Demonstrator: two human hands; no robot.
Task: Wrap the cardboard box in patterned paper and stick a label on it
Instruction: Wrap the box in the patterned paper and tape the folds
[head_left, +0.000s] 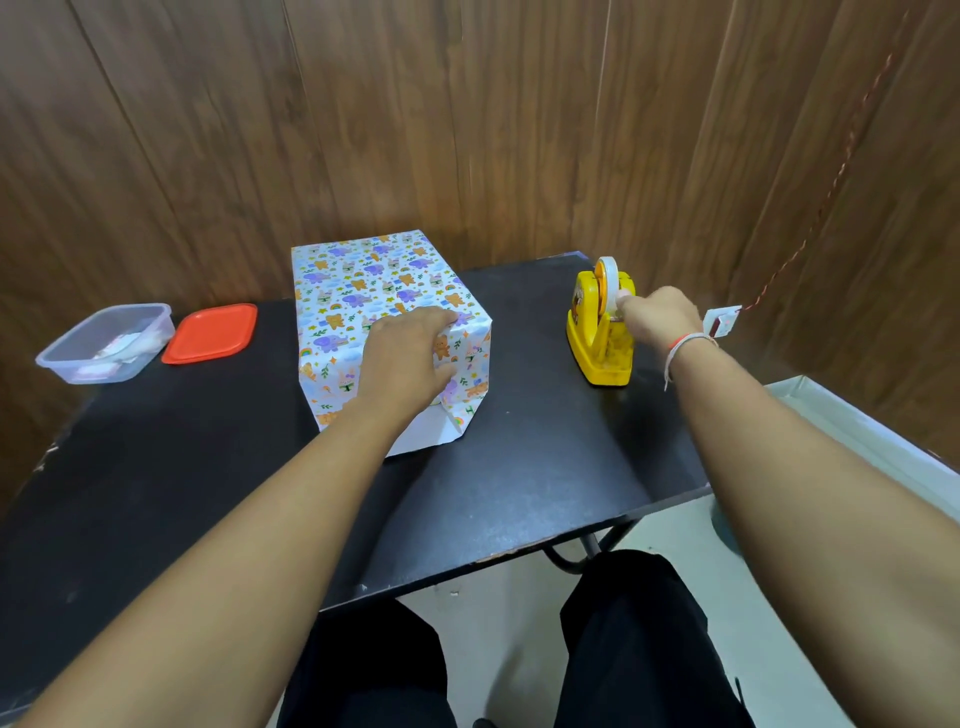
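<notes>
Two bare hands are seen over a black desk (519, 467) backed by a wood-panel wall (467, 130). Box (384, 312), covered in patterned paper (358, 280) with animal prints, is stood near the desk's far edge, roughly mid-width. White underside of a loose paper flap (415, 436) is shown at the box's near end, lying on the desk. Left hand (405, 358) is laid on the box's near top edge, fingers bent over the fold and pressed onto the paper. Clear plastic container (104, 343) is placed at the desk's far left corner, white bits inside, too small to identify. Red lid (210, 332) is laid flat just beside it, between container and box. Yellow tape dispenser (602, 332) is stood near the desk's far right edge, well apart from the box, with a tape roll (608, 280) mounted upright on top. Right hand (660, 317) is held at the dispenser, fingertips (623, 299) touching the roll's near side; whether tape is pinched cannot be told. Thread bracelet (685, 345) is worn on the right wrist. Small white tag (722, 319) on a red twisted cord (831, 182) is seen beyond the right hand, against the wall.
</notes>
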